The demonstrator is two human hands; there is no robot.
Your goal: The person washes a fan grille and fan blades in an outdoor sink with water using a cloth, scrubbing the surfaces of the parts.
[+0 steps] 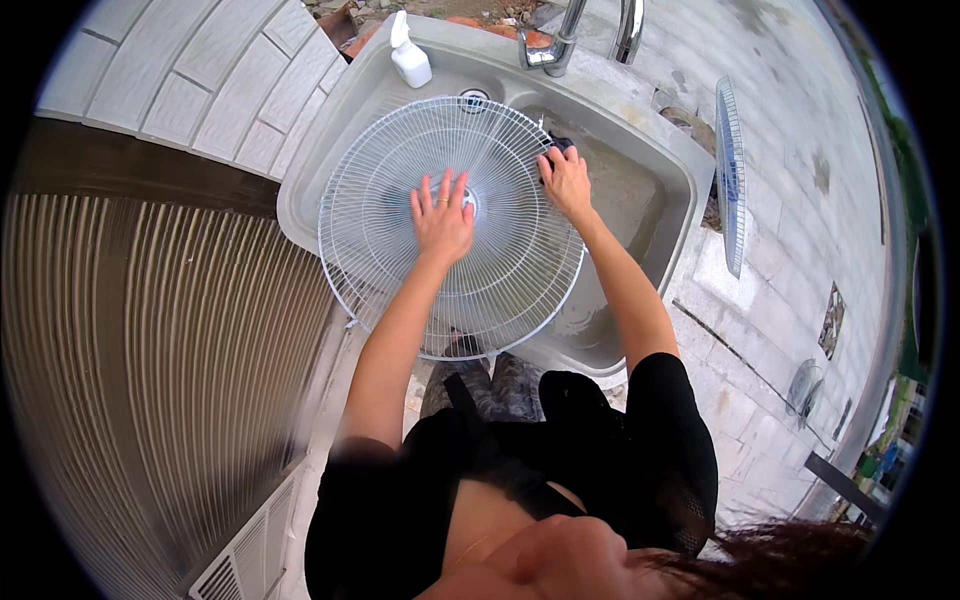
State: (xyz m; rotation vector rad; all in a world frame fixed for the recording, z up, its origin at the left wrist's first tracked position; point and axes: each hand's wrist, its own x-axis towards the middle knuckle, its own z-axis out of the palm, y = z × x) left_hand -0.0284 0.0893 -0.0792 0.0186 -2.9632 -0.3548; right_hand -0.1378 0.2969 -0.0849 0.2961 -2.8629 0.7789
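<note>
A round wire fan guard [380, 250] lies across the grey sink [300, 205], covering much of its left side. My left hand [443, 222] rests on the guard near its centre, with fingers spread and nothing held. At the guard's upper right rim, my right hand [567, 182] has its fingers curled around a dark cloth or sponge [562, 146]. Most of that dark thing is hidden under the fingers, so its exact kind does not show. The cloth or sponge is against the guard's edge.
A white spray bottle [410, 62] stands at the sink's upper left, close to a drain [474, 97]. The metal faucet [565, 40] rises behind the basin. Murky water [625, 185] lies in the right basin. Another wire guard [731, 180] stands on the right. Ribbed brown panels [200, 330] flank the left.
</note>
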